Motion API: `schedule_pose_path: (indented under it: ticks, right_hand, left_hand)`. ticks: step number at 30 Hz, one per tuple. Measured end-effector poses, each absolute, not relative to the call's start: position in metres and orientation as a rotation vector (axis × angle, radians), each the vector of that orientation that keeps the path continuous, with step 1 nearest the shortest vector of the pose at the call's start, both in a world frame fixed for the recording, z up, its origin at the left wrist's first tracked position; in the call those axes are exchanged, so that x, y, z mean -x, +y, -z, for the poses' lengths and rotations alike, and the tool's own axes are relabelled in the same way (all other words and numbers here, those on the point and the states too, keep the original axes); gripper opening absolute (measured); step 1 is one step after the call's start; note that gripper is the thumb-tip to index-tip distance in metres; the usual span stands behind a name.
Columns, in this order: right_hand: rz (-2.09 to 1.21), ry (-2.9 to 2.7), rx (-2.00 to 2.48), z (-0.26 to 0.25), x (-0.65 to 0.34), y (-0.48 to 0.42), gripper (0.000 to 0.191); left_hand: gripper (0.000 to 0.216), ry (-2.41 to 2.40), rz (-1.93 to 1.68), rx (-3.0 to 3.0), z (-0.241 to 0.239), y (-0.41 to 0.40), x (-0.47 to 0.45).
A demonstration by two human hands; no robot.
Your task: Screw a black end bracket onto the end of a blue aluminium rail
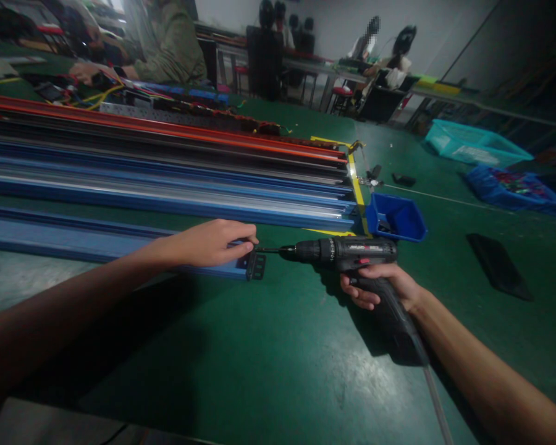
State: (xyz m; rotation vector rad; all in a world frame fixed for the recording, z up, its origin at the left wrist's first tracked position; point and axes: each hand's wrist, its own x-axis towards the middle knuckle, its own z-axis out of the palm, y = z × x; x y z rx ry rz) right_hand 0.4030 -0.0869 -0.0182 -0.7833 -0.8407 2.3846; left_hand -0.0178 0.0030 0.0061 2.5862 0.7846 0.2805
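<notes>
My right hand (377, 285) is wrapped round the handle of a black power drill (352, 252), which points left with its cord trailing down from the grip. A thin bit (269, 250) reaches from the chuck to the end of a long blue metal profile (74, 238). A black slotted end bracket (256, 267) sits at that end of the profile. Above it, my left hand (215, 243) lies over the profile with thumb and forefinger closed close to the bit's tip. Whatever they pinch is too small to make out.
Several blue, black and orange profiles (176, 167) lie side by side behind, ending at a yellow strip (356, 179). Beyond them stand a small blue bin (398, 216), a black flat object (498, 266) and a turquoise basket (477, 143). A person's sleeve (176, 52) shows across the green table.
</notes>
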Motion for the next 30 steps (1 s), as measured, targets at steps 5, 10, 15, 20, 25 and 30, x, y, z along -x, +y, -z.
schedule_pose_path:
  ticks: [5, 10, 15, 20, 25, 30]
  right_hand:
    - [-2.396, -0.827, 0.77, 0.0182, -0.4029, -0.0864, 0.03]
    - [-2.409, -0.799, 0.76, 0.0188, -0.4028, -0.0862, 0.032]
    - [-2.414, -0.784, 0.744, 0.0198, -0.4034, -0.0863, 0.031]
    - [-2.426, -0.764, 0.736, 0.0198, -0.4033, -0.0863, 0.033]
    - [-2.431, -0.765, 0.72, 0.0203, -0.4036, -0.0859, 0.033]
    - [-2.433, -0.746, 0.736, 0.0189, -0.4033, -0.0857, 0.033]
  left_hand:
    - [0.033, 0.791, -0.262, -2.584, -0.0059, 0.0031, 0.0184]
    - [0.034, 0.801, -0.27, -2.578, -0.005, 0.0029, 0.0189]
    - [0.035, 0.796, -0.271, -2.58, -0.0042, 0.0036, 0.0187]
    - [0.034, 0.808, -0.283, -2.55, -0.003, 0.0042, 0.019]
    - [0.032, 0.821, -0.282, -2.535, -0.0035, 0.0035, 0.0188]
    - [0.034, 0.827, -0.263, -2.542, -0.0044, 0.0033, 0.0188]
